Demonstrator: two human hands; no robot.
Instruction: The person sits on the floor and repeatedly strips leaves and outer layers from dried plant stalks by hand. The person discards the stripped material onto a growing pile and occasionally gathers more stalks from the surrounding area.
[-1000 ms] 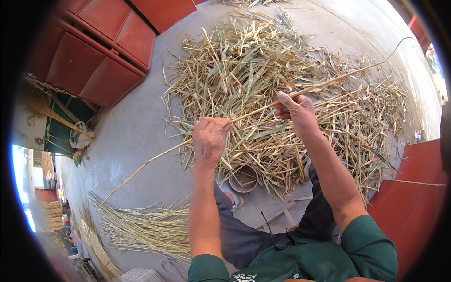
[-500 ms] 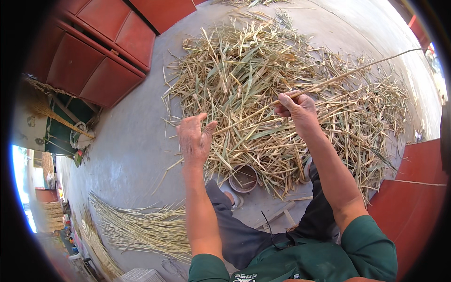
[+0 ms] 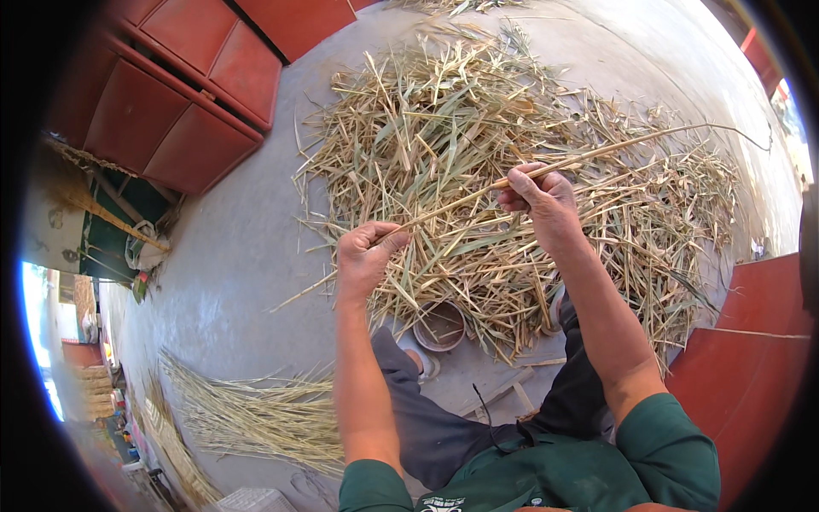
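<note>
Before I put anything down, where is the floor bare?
The widest bare patch of floor is between the red cabinet, the big leaf pile and the bundle of thin stalks. Another bare strip lies beyond the pile, at its upper right. It's crowded below the right hand, where the held stalk crosses over the pile.

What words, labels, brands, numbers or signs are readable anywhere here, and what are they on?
Dark green shirt: white print at the picture's lower edge, too small to read reliably.
Long thin stalk between left hand and right hand: no lettering visible.
Dark red panels, upper left: none visible.
Clutter at the left edge: too small and blurred to tell.
So nothing to quote.
</note>
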